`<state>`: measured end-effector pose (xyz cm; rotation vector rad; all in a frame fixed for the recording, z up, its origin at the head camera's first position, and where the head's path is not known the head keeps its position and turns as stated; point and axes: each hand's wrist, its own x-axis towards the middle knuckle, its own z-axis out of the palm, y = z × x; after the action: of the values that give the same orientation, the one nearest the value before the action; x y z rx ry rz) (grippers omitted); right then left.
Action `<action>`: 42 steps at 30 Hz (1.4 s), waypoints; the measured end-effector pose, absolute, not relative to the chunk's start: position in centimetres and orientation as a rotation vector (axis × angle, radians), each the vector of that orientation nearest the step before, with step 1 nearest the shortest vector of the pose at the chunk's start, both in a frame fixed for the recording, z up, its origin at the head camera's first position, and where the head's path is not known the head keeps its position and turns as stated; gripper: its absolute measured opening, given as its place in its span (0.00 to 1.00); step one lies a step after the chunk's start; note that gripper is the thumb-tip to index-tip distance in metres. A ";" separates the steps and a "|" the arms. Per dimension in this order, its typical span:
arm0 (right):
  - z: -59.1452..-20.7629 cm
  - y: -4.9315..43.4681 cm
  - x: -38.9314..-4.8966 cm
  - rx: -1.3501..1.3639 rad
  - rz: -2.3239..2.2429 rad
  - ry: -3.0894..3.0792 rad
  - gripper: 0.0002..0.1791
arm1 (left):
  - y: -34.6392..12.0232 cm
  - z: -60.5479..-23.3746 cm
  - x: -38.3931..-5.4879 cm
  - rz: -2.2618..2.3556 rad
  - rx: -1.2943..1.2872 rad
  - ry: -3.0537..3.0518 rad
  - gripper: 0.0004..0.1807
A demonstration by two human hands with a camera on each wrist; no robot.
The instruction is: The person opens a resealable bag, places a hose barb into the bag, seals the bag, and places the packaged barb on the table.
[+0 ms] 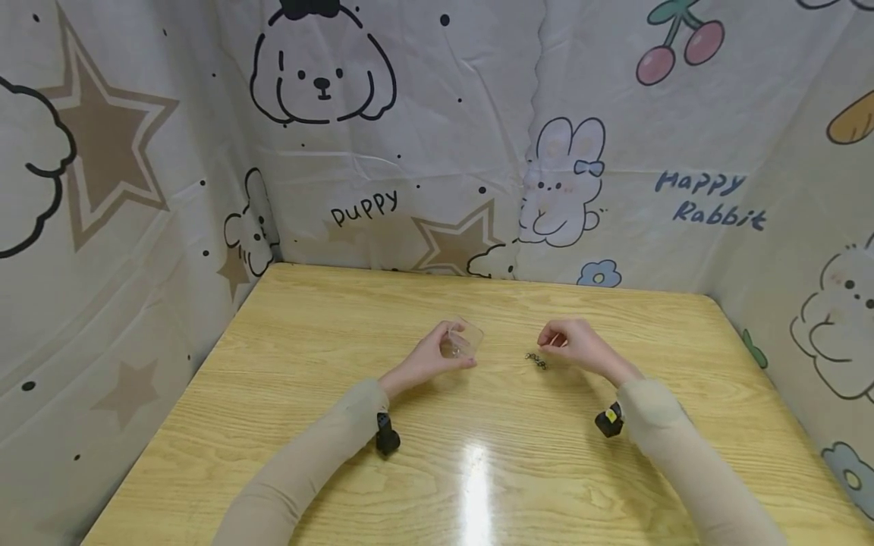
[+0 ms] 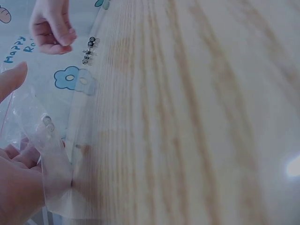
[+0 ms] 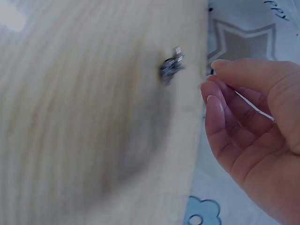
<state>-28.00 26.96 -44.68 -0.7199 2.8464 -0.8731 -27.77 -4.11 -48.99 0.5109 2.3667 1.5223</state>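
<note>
In the head view my left hand (image 1: pixel 433 355) grips a clear plastic bag (image 1: pixel 467 340) between thumb and fingers, above the middle of the table. The left wrist view shows the bag (image 2: pixel 56 173) upright and see-through, with a couple of small shiny pieces (image 2: pixel 48 124) showing in it. My right hand (image 1: pixel 576 345) hovers beside a little pile of dark and silvery small pieces (image 1: pixel 536 361). Its fingers are curled in the right wrist view, the thumb tip close to the index fingertip, just off the pile (image 3: pixel 171 66). Nothing shows clearly between them.
The wood-grain table (image 1: pixel 328 326) reaches back to a printed cloth (image 1: pixel 437 136) that hangs around its back and sides. Black wrist cameras (image 1: pixel 386 436) sit below both wrists. A light reflection lies on the table's near middle.
</note>
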 end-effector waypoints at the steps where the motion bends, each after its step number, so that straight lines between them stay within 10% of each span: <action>1: -44.9 27.2 -27.9 -0.713 -0.864 2.845 0.02 | -4.1 -49.0 -27.8 1.524 0.510 2.365 0.40; 42: -44.6 25.4 -28.7 -0.780 -0.784 2.895 0.02 | -4.3 -48.9 -27.6 1.551 0.522 2.334 0.41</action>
<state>-28.73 25.37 -44.56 -0.7798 2.8948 -0.7842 -27.58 -4.25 -48.90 0.5218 2.3337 1.5514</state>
